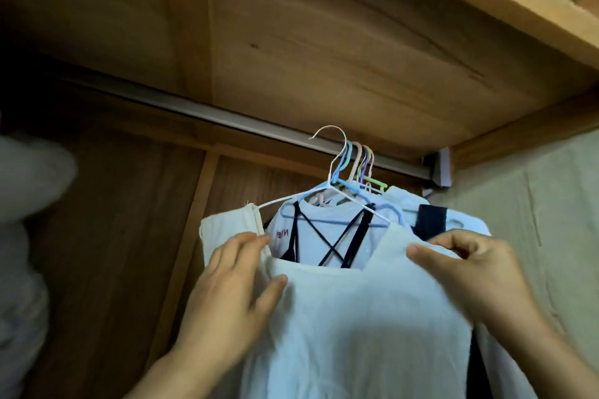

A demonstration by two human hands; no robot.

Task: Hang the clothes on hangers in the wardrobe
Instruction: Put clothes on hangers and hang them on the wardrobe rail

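At lower centre, left hand (227, 282) and right hand (466, 272) pinch, fingers clamped, a white top (350, 317) on a white wire hanger (330, 185).

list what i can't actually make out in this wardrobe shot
- White hanger, head view: whether its hook rests on the rail; it overlaps the coloured hooks.
- White garment: its lower part is cut off by the bottom edge.
- Red lettering: partly hidden behind the garment's strap.
- Pale shape at left: blurred.
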